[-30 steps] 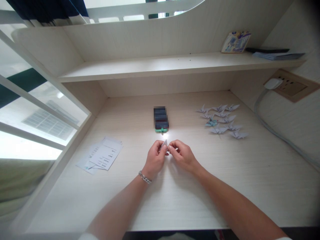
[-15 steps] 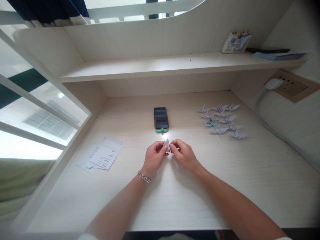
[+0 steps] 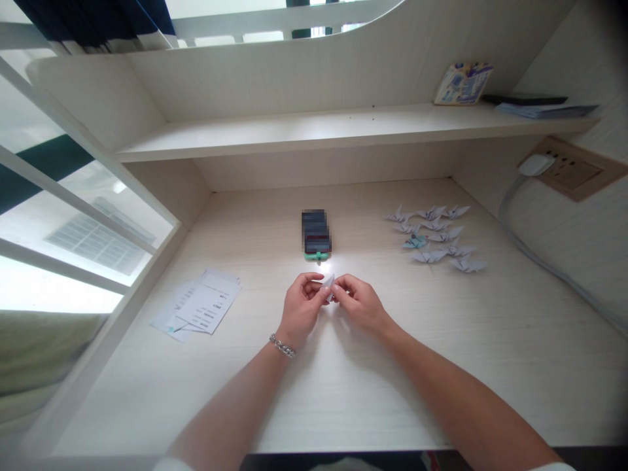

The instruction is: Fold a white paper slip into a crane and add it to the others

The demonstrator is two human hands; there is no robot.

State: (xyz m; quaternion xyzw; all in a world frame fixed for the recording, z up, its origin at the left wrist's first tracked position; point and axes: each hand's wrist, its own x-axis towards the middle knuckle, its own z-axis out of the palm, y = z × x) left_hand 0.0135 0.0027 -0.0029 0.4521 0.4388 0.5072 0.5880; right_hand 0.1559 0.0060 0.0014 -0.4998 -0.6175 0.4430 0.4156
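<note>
A small folded piece of white paper (image 3: 329, 281) is pinched between my two hands above the middle of the desk. My left hand (image 3: 303, 304), with a silver chain bracelet (image 3: 282, 346) at its wrist, grips the paper's left side between thumb and fingers. On the paper's right edge, the thumb and fingertips of my right hand (image 3: 360, 302) press together. My fingers hide the lower part of the paper. Just beyond the hands lies a phone (image 3: 316, 230), its screen blurred out, with a green end facing me. Several folded paper cranes (image 3: 444, 235) stand grouped at the right, one of them light blue (image 3: 415, 241).
Printed paper sheets (image 3: 209, 302) lie overlapping on the desk's left. A shelf (image 3: 294, 134) spans the back, carrying a small box (image 3: 463, 84) and a stack of booklets (image 3: 547, 110). At the right wall, a plug with a grey cable (image 3: 534, 258) sits in a socket panel (image 3: 583, 171).
The folded paper has tilted to the right between my fingers. My left fingers have loosened a little, and my right fingertips have shifted slightly along its edge.
</note>
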